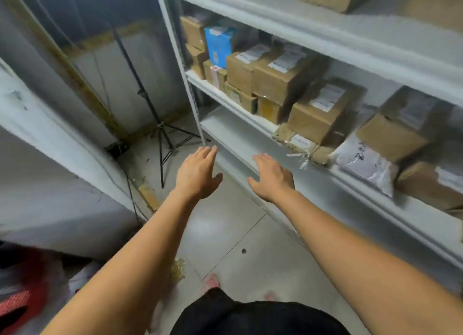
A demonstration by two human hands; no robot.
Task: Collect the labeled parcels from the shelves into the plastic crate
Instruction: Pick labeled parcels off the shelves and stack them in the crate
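Note:
A white metal shelf unit [250, 139] runs along the right. Its middle shelf carries several labeled cardboard parcels [283, 76], a blue box [218, 46] and smaller cartons at the far end. The lower shelf holds a brown wrapped parcel [300, 144], a white poly mailer [363, 164] and more cartons [393, 134]. My left hand [196, 173] and my right hand [271, 178] are stretched forward, fingers straight, empty, just short of the lower shelf's front edge. A red plastic crate [17, 307] shows at the bottom left corner.
A black tripod [162, 134] stands in the far corner behind the shelf post. A white cabinet or wall [50, 171] closes in the left side. The grey tiled floor [225, 234] between them forms a narrow aisle. White bags lie beside the crate.

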